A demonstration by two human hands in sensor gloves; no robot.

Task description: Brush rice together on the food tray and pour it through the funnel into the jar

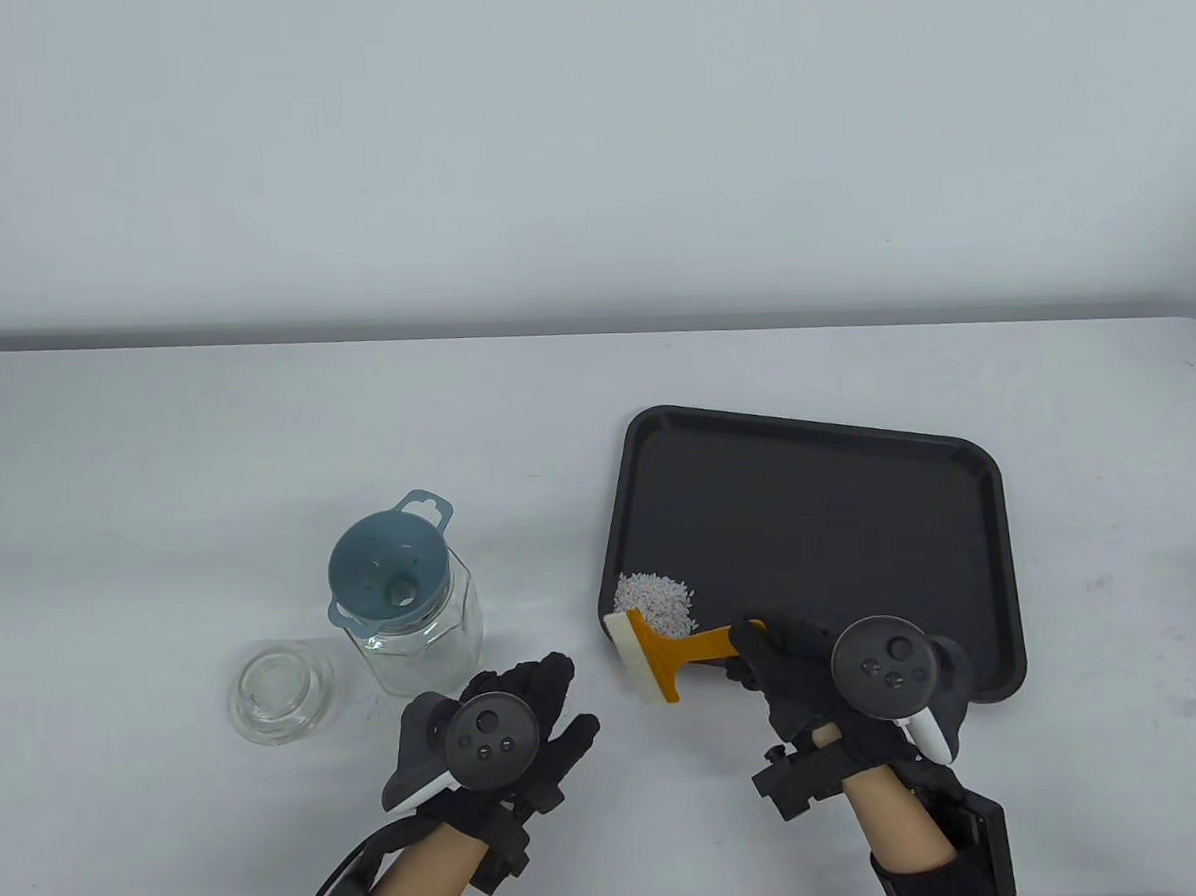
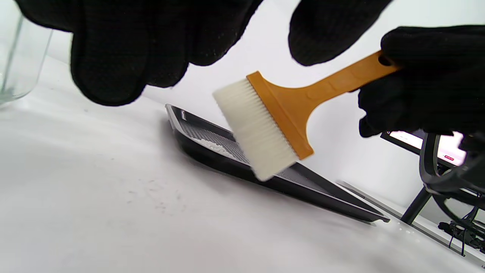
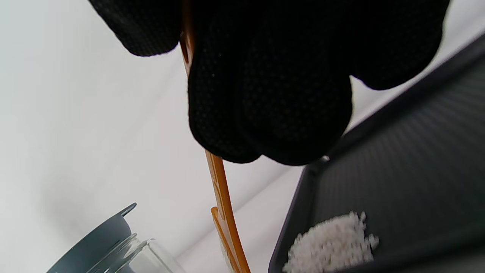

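The right hand (image 1: 820, 672) has its grip closed round the handle of the orange brush (image 1: 669, 650), while the left hand (image 1: 517, 718) hovers slack-fingered and empty over the table (image 1: 157, 441). Just past the bristles the rice (image 1: 656, 600) looks gathered in the tray (image 1: 909, 452) corner nearest the grip. Judging from that, park the brush clear; farther left, the funnel (image 1: 389, 569) sits in the jar (image 1: 433, 647), so pour slowly from that corner.

Nothing readable anywhere here, honestly: no labels, brands or numbers on anything, just blurry marks on a background screen (image 2: 428, 142).
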